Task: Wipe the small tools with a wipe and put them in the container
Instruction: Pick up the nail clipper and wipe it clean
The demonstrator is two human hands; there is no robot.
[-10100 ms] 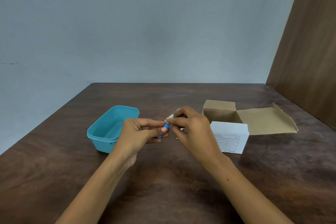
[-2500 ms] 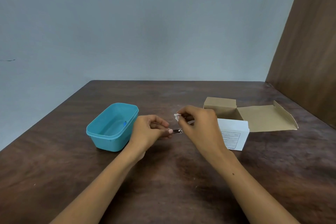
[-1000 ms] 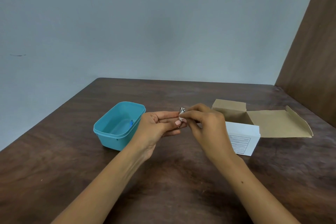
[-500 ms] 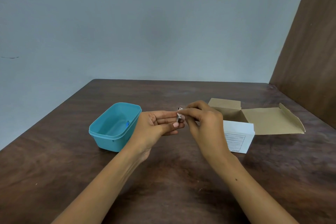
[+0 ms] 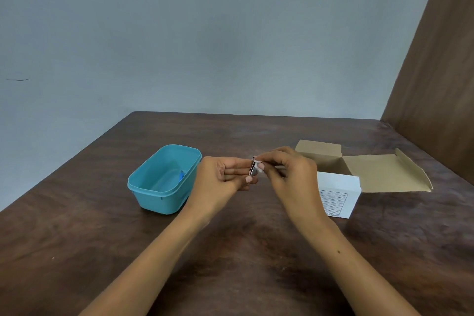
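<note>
Both hands meet above the dark wooden table [image 5: 243,259], just right of the teal plastic container [image 5: 164,195]. The left hand [image 5: 220,179] is turned palm inward, its fingers stretched toward the right and only lightly bent, with the thumb pressed against them from below; between thumb and fingertips it pinches a small metal tool [image 5: 253,168], a slim silvery piece standing nearly upright, too small to name more closely. The right hand [image 5: 289,174] comes in from the other side with its fingers curled; its thumb and forefinger pinch a small white wipe [image 5: 259,167] and hold it against the tool's right face, so wipe and tool touch. The remaining right fingers are folded loosely under the palm. The tool is thus held in the air between the two hands, clear of the table surface and outside the container. Inside the container, near its right wall, lies a small blue object [image 5: 181,175], its shape hard to make out. To the right of the hands, behind the right wrist, sits an open cardboard box [image 5: 336,161] with a white printed front and its brown lid flap [image 5: 384,174] spread flat toward the right
</note>
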